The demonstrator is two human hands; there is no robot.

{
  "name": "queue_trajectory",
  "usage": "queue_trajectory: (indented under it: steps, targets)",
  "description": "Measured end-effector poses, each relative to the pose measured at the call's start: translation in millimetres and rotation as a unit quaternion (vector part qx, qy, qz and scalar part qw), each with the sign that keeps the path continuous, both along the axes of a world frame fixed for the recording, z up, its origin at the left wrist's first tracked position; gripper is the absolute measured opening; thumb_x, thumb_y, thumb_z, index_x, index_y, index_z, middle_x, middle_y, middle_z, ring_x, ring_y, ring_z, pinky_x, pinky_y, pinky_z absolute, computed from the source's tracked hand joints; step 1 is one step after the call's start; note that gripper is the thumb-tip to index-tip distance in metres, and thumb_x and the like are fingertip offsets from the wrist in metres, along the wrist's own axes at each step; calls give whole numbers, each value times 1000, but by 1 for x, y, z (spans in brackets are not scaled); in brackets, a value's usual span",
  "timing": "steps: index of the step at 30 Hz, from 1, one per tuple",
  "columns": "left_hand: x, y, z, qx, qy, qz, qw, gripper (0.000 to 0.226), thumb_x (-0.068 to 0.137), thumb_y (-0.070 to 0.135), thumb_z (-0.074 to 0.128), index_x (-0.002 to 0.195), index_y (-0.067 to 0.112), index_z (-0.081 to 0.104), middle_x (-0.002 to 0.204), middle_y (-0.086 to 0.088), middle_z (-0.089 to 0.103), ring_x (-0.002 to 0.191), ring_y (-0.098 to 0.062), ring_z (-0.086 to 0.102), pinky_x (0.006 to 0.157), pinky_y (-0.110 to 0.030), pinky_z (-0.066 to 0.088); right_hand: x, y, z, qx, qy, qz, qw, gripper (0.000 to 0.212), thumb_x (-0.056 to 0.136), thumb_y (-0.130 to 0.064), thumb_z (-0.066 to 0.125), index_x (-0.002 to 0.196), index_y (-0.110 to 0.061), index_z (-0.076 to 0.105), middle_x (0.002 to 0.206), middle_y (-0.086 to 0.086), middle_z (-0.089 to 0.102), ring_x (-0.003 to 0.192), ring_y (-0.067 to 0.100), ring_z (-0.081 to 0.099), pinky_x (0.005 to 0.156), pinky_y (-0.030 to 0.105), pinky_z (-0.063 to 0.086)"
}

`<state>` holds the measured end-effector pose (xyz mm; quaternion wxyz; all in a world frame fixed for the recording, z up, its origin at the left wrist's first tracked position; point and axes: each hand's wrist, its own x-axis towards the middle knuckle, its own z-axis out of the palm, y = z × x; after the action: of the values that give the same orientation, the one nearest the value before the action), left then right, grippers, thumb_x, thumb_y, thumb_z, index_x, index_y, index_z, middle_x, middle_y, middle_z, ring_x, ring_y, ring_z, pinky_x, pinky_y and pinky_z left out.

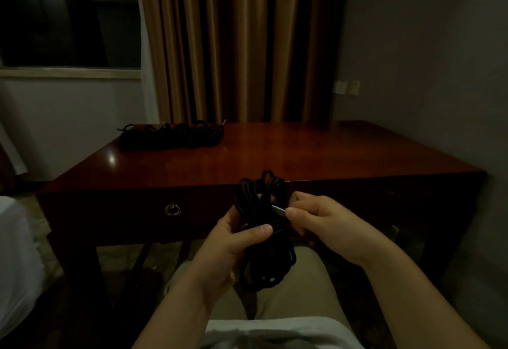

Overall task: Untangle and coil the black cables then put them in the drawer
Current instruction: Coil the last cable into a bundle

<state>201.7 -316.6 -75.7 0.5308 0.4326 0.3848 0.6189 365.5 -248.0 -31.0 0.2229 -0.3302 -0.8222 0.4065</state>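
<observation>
Here, far left on the table (302, 150) lies a heap of black cables (171, 135); below, the drawer (115, 211) looks closed. The left hand (233, 241) grips an upright coiled cable (261, 227) mid-bundle, while the right hand (319, 219) pinches its metal plug (278, 209), nearest the coil's upper half.

the coiled cable (264, 227) is black with a silver plug tip (278, 209); the cable pile (173, 135) is black too. the desk (275, 150) is glossy reddish-brown, its drawer ring pull (172, 209) silver. the curtain (239, 43) shows tan and dark brown stripes.
</observation>
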Motion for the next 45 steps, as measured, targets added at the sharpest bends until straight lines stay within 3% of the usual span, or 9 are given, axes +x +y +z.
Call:
queue_trajectory:
  steps: [7,11,14,19,24,30,37,42,45]
  targets:
    - [7,0,-1,5,92,-45,995,45,70,18,68,108,41,65,109,8,70,104,-13,66,79,-25,55,-5,9,3,9,-34,-49,998,36,95,-32,51,91,0,66,92,24,66,84,40,64,78,52,53]
    - [5,0,7,4,43,-41,998,27,91,2,51,114,13,62,106,-11,70,97,-24,68,75,-29,58,-12,5,-6,2,88,-136,987,22,91,-31,58,89,-10,59,88,7,63,75,20,64,63,32,55]
    - [6,2,6,15,62,19,998,30,94,1,43,108,15,65,98,-2,73,92,-17,70,71,-25,56,-16,-4,-14,-61,169,-164,970,17,90,-33,56,103,-22,53,106,-1,59,92,14,62,76,34,57]
    - [11,11,4,77,196,146,967,30,93,4,53,104,29,65,98,13,71,94,-2,66,71,-16,53,-29,-14,-38,-152,145,-121,970,76,78,-39,71,138,-40,26,131,-8,44,119,19,51,94,35,49]
    - [0,16,4,56,342,222,911,21,96,11,49,87,26,61,90,6,66,84,-4,63,68,-14,49,-29,-4,-49,-205,168,-98,959,45,79,-29,70,121,-23,55,108,-2,67,99,15,65,84,29,53]
    - [-47,-2,57,69,220,302,925,22,98,11,45,86,16,62,84,-5,59,83,-11,61,61,-14,50,7,9,-73,-245,203,-229,920,25,86,-22,63,110,-15,59,91,8,66,76,22,64,55,27,46]
    - [0,18,17,8,422,54,905,23,92,18,60,94,41,59,100,18,60,98,2,57,85,-17,47,4,3,-67,-241,270,-160,918,16,86,-12,58,97,-19,67,87,9,71,86,30,66,72,37,49]
    - [14,29,6,64,452,119,882,19,89,18,63,102,32,63,99,10,58,92,-4,57,83,-25,51,-3,1,-62,-238,273,-154,919,17,87,-11,58,93,-22,69,87,7,72,89,30,66,74,38,49]
    - [17,29,2,74,391,145,906,18,89,18,63,101,31,64,98,11,63,91,-3,59,80,-22,52,-7,-1,-62,-230,272,-149,923,15,87,-13,59,93,-22,69,88,5,73,87,26,68,71,34,49]
